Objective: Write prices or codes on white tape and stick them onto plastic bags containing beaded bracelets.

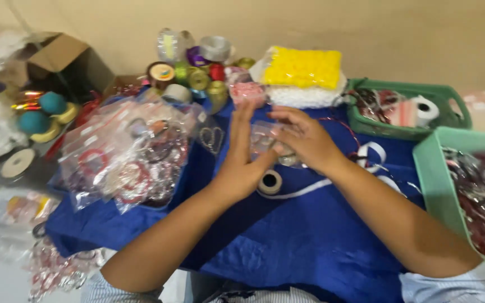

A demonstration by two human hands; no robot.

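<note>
- A small clear plastic bag (265, 139) is being held between both hands above the blue cloth (310, 235), near the middle of the scene.
- It is being pinched by the right hand (304, 139) from the right side.
- It is being touched by the left hand (241, 160), fingers spread flat; a closed grasp cannot be told.
- A small white tape roll (269, 182) is lying just near the hands.
- A heap of clear bags (124, 151) is lying left; green baskets (450, 168) are standing right.

Bare blue cloth (310, 235) between baskets (439, 179), bags (124, 157)
</note>
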